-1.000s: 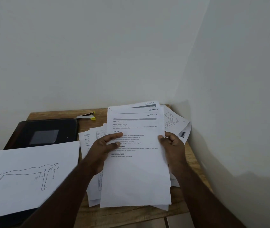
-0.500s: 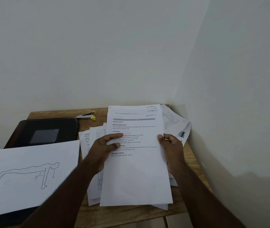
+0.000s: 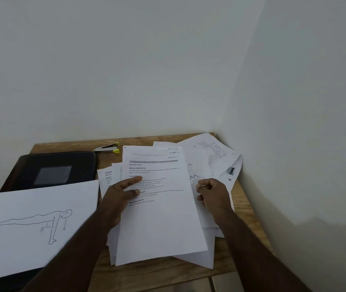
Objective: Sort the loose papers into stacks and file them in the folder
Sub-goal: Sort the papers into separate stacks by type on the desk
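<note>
Sorting was under way: the left hand [image 3: 121,194] pinched the printed sheets [image 3: 159,207], thumb on top, above the loose pile [image 3: 210,165]. The right hand [image 3: 212,192] was curled, apparently pinching a lower sheet's edge. Next probably came laying this set aside. The black folder [image 3: 49,171] lay closed at left, partly under 1 drawing sheet [image 3: 30,224]; the wall hemmed the right.
</note>
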